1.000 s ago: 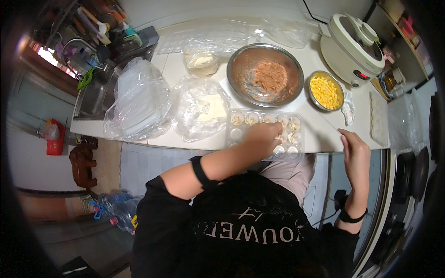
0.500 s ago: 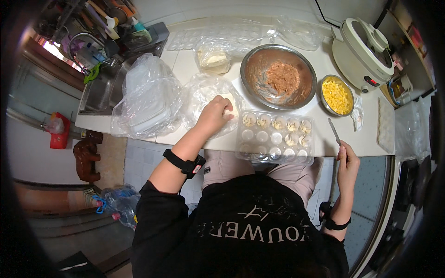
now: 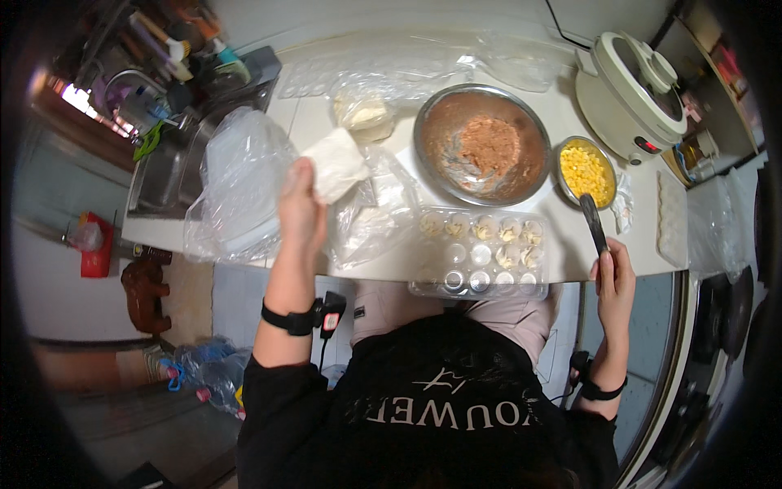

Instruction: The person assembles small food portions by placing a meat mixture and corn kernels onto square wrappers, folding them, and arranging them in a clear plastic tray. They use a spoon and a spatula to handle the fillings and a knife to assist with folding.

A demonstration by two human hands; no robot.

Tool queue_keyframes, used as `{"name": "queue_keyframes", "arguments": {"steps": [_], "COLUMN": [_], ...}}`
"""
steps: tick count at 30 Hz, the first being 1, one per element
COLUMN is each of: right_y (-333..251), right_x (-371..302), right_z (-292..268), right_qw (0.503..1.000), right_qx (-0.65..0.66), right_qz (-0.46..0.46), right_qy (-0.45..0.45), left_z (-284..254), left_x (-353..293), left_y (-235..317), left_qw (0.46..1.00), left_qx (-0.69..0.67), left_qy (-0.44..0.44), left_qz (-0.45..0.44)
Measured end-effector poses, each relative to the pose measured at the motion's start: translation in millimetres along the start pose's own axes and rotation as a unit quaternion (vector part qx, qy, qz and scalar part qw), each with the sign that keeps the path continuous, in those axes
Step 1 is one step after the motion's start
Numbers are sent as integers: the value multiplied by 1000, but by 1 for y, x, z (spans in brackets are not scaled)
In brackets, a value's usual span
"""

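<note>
My left hand (image 3: 302, 213) is closed on a pale, square wonton wrapper (image 3: 336, 165), lifted above the counter with the thumb on top of it. Below and to its right lies an opened plastic bag (image 3: 376, 224). My right hand (image 3: 614, 279) grips a narrow flat utensil (image 3: 595, 227), dark from this angle, its far end over the near rim of the corn bowl (image 3: 585, 173). Between my hands, a clear plastic tray (image 3: 479, 281) sits at the counter's front edge; folded wontons (image 3: 506, 257) fill some of its round cups. Beyond it stands a metal bowl (image 3: 420, 155) of pinkish minced filling (image 3: 489, 148).
Plastic-wrapped containers (image 3: 236, 183) are at the left, next to the sink (image 3: 167, 183). A bagged stack of wrappers (image 3: 364, 114) lies behind the opened bag. At the back right stands a cream electric cooker (image 3: 623, 110). Another tray (image 3: 670, 218) is near the right end.
My left hand has risen from the opened bag and moved left, carrying a wrapper. The utensil in my right hand has tilted and its tip now reaches the corn bowl. The view has shifted slightly.
</note>
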State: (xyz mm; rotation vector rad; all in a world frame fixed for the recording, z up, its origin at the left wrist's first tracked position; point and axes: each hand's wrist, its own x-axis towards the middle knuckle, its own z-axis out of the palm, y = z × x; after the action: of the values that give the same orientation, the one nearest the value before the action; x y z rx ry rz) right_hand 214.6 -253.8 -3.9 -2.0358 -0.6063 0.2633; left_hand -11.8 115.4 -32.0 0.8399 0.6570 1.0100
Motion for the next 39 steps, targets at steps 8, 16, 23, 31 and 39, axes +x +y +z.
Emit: {"name": "queue_keyframes", "arguments": {"steps": [8,16,23,31,39], "right_y": [-55,-73,-65,-61,-62], "right_x": [78,145,159,157,157], "right_z": [16,58,70,77,79], "right_qw": [913,746,713,715,764], "right_qx": [-276,-468,-511,-548,-488], "right_qz": [-296,-446,-453,-383,-357], "right_qy": [-45,-160,-160,-205,-225], "left_z": [38,43,37,35,32], "left_x": [-20,-28,-27,-25,-25], "left_y": [6,-25,-34,-35,-35], "left_qw": [965,936,933,925,917], "left_qx": [-181,-201,-191,-214,-236], "left_qy": [-8,-130,-111,-130,-141], "left_qz": [-190,-256,-283,-286,-289]}}
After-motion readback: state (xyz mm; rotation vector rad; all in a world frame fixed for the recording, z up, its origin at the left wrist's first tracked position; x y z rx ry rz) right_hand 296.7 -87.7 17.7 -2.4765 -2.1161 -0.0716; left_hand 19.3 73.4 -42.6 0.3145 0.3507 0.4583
